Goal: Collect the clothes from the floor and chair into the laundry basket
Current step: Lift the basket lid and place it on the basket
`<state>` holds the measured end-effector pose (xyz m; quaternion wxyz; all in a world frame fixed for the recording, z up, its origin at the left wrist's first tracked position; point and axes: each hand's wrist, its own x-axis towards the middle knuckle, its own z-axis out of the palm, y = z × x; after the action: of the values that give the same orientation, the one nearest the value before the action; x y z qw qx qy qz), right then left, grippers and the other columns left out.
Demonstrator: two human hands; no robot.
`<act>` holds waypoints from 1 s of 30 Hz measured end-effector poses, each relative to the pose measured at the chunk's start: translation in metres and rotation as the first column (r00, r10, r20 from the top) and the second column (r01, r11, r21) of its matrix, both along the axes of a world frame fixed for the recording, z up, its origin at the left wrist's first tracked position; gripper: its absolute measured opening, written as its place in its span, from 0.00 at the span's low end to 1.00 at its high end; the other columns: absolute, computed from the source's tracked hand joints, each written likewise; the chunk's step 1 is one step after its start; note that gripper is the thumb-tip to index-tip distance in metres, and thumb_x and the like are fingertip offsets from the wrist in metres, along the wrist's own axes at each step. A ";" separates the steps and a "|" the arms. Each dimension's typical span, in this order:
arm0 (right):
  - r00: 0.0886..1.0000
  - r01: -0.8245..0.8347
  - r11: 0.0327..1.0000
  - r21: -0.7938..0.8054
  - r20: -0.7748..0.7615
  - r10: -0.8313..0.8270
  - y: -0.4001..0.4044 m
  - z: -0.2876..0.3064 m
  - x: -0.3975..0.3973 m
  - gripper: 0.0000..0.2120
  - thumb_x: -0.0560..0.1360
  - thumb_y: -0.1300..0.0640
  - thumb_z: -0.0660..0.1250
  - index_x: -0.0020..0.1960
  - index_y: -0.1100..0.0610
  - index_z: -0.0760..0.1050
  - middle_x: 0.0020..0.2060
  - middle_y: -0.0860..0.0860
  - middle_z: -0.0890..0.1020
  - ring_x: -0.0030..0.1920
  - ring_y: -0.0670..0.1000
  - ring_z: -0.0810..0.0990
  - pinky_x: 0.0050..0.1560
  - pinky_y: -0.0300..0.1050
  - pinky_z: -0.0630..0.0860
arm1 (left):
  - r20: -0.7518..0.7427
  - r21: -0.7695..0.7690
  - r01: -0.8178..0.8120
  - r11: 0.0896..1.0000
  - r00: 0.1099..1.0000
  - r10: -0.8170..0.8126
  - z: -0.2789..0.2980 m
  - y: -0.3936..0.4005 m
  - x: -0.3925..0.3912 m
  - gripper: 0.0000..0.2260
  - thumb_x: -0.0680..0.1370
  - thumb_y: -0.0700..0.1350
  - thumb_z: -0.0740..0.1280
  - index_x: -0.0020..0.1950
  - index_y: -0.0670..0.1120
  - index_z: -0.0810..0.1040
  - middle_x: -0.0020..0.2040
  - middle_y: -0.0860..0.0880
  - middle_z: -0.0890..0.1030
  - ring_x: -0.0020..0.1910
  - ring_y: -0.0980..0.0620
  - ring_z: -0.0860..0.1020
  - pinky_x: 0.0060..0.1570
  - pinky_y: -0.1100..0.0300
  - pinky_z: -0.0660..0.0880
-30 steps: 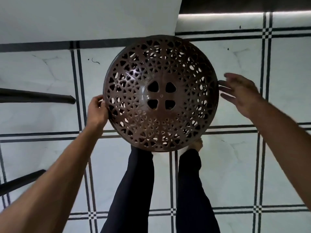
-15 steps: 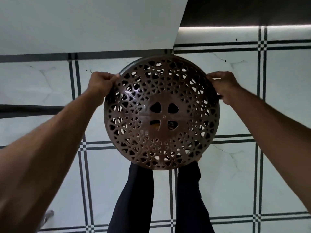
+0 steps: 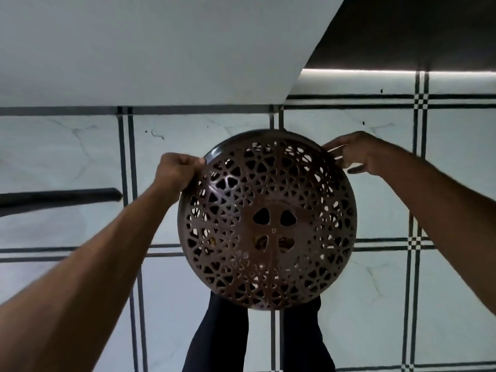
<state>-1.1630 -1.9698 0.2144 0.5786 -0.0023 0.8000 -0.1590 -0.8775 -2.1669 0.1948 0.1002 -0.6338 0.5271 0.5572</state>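
**Laundry basket held over the tiled floor, both hands at its rim**

Laundry basket [image 3: 267,221]: a round, brown, perforated plastic vessel, seen from above and held in the air above the person's legs [image 3: 217,336]. The left hand [image 3: 178,170] is clenched on the basket's upper-left rim. The right hand [image 3: 357,153] sits at the upper-right rim with its fingers [image 3: 336,154] partly spread; contact is evident, but a firm closure cannot be told. The white floor [image 3: 67,157] with dark grid lines lies beneath the basket; a dark bar [image 3: 61,196], possibly part of the chair, lies to the basket's left. No clothes are distinguishable, though something yellowish shows through the base holes. Judged step: carrying or positioning the basket. To do this well, keep both grips opposite one another, the rim level, and set it near the clothes.
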 end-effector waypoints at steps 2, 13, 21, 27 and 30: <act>0.999 -0.003 0.990 -0.141 0.048 0.010 -0.034 0.002 0.001 0.14 0.79 0.66 0.64 0.55 0.50 0.82 0.50 0.47 0.85 0.52 0.49 0.81 0.54 0.48 0.73 | -0.008 0.016 -0.011 1.000 1.000 0.012 0.000 -0.001 0.001 0.07 0.78 0.41 0.70 0.40 0.45 0.82 0.24 0.54 0.82 0.22 0.60 0.79 0.29 0.64 0.79; 0.880 -0.465 0.871 -0.161 -0.189 0.435 -0.128 -0.027 0.061 0.12 0.75 0.58 0.73 0.58 0.59 0.83 0.59 0.55 0.84 0.62 0.52 0.80 0.57 0.38 0.68 | 0.013 0.021 -0.039 0.999 0.999 0.039 -0.015 -0.004 0.010 0.06 0.76 0.45 0.73 0.39 0.48 0.86 0.36 0.44 0.86 0.34 0.46 0.84 0.47 0.45 0.84; 0.920 -0.359 0.918 -0.168 -0.227 0.318 -0.120 -0.035 0.061 0.11 0.73 0.55 0.76 0.54 0.56 0.85 0.57 0.52 0.84 0.55 0.47 0.78 0.56 0.40 0.70 | -0.006 0.088 -0.020 0.996 1.000 0.021 -0.017 -0.011 0.006 0.04 0.78 0.43 0.72 0.45 0.45 0.85 0.38 0.44 0.85 0.26 0.55 0.82 0.26 0.65 0.77; 0.900 -0.329 0.927 -0.180 -0.356 0.250 -0.111 -0.037 0.066 0.09 0.71 0.51 0.77 0.49 0.53 0.85 0.52 0.52 0.86 0.55 0.52 0.82 0.61 0.48 0.76 | 0.000 0.027 0.000 1.000 1.000 0.000 -0.018 -0.004 0.006 0.05 0.78 0.45 0.71 0.44 0.46 0.85 0.38 0.41 0.86 0.36 0.43 0.85 0.46 0.46 0.84; 0.905 -0.353 0.915 -0.194 -0.321 0.281 -0.107 -0.035 0.066 0.14 0.73 0.48 0.75 0.54 0.56 0.85 0.53 0.50 0.84 0.57 0.51 0.80 0.63 0.46 0.73 | -0.002 -0.012 0.015 1.000 1.000 -0.015 -0.018 -0.001 0.010 0.07 0.78 0.47 0.71 0.41 0.48 0.85 0.38 0.41 0.87 0.40 0.40 0.86 0.48 0.44 0.84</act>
<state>-1.0966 -2.0768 0.1799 0.4701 -0.2284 0.8377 -0.1585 -0.8678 -2.1682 0.1764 0.1002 -0.6297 0.5353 0.5539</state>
